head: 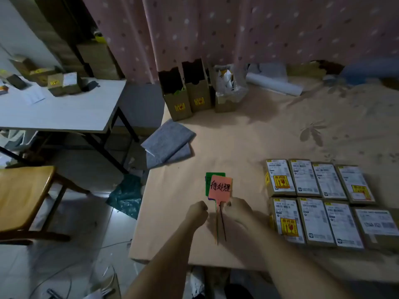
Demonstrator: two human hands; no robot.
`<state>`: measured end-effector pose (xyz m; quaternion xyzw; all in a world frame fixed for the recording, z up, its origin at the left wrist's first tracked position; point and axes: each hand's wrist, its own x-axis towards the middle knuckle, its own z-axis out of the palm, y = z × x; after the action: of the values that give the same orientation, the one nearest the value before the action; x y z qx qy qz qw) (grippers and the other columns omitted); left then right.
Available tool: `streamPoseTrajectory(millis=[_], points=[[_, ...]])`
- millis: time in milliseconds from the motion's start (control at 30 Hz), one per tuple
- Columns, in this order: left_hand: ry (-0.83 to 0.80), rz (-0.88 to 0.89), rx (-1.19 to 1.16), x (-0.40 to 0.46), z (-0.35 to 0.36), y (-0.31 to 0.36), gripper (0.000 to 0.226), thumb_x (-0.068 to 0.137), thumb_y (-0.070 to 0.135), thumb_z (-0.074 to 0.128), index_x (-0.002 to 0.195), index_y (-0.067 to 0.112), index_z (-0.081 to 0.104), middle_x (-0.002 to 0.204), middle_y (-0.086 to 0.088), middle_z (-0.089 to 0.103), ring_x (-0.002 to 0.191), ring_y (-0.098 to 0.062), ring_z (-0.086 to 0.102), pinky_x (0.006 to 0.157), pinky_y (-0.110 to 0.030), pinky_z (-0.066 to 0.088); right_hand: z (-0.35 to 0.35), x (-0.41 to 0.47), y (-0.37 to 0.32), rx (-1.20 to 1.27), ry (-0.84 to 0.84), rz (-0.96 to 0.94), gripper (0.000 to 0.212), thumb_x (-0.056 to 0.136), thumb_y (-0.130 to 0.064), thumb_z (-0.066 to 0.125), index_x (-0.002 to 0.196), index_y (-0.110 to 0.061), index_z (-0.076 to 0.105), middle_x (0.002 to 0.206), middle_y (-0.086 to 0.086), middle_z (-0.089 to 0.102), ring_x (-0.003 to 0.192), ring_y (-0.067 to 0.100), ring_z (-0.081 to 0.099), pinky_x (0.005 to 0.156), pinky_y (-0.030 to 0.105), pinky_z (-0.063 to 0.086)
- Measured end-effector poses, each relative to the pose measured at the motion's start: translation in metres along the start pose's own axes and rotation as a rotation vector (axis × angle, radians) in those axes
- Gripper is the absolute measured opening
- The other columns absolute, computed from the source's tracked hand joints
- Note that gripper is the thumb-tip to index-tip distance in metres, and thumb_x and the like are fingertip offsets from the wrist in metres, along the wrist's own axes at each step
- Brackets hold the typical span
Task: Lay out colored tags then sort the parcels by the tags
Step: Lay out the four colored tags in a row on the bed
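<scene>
Hands meet over the beige bedsheet (248,147): the left hand (197,211) is a closed fist, the right hand (236,207) has its fingers (228,204) pinching the stems of a stacked bunch of stick tags, orange-pink card with black writing (220,187) on top, green card (210,176) behind. Eight brown labelled parcels (319,201) lie in two rows just right.

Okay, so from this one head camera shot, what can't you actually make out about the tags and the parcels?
- Tags behind the orange tag: the green tag shows only an edge, a purple one a sliver; any writing is covered.
- Tag count: the stems bunch between the left hand and right hand.
- Parcel labels: print too small and blurred to read.
- Nearest right parcel: cut off by the frame edge.
- Tall open boxes: contents in shadow.
</scene>
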<state>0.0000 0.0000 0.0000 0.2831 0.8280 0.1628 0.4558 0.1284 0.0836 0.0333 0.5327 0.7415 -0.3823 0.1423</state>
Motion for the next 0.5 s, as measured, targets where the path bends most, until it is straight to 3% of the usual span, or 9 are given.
streamPoseTrajectory(millis=[133,200,333,500], points=[[0.019,-0.041,-0.058,-0.005,0.006,0.016,0.011,0.08,0.006,0.051,0.088,0.011,0.057,0.093,-0.006,0.058,0.087,-0.022,0.052,0.07,-0.027,0.039,0.018,0.006,0.007,0.073,-0.033,0.055,0.023,0.093,-0.023,0.043,0.071,-0.019,0.051,0.085,0.006,0.062,0.077,0.026,0.054,0.064,0.03,0.037],[0.026,-0.05,-0.102,-0.005,0.012,0.019,0.009,0.081,0.006,0.052,0.087,0.012,0.056,0.093,-0.006,0.058,0.088,-0.022,0.052,0.071,-0.027,0.04,0.028,0.011,0.011,0.131,-0.015,0.081,0.023,0.092,-0.021,0.045,0.07,-0.018,0.047,0.08,0.005,0.06,0.075,0.026,0.053,0.061,0.031,0.035],[0.013,-0.095,-0.24,0.005,0.02,0.016,0.03,0.079,-0.001,0.047,0.098,0.004,0.07,0.108,-0.015,0.068,0.105,-0.031,0.06,0.088,-0.034,0.051,0.037,0.015,0.006,0.242,-0.013,0.103,0.014,0.094,-0.019,0.048,0.083,-0.018,0.057,0.095,0.012,0.068,0.084,0.028,0.059,0.065,0.029,0.036],[-0.033,-0.15,-0.359,0.017,0.018,0.015,0.026,0.07,0.002,0.048,0.079,0.007,0.072,0.098,-0.022,0.071,0.093,-0.034,0.065,0.09,-0.041,0.054,0.056,0.017,0.001,0.423,-0.006,0.178,0.022,0.096,-0.019,0.049,0.112,-0.006,0.056,0.111,0.012,0.065,0.091,0.024,0.054,0.074,0.029,0.037]])
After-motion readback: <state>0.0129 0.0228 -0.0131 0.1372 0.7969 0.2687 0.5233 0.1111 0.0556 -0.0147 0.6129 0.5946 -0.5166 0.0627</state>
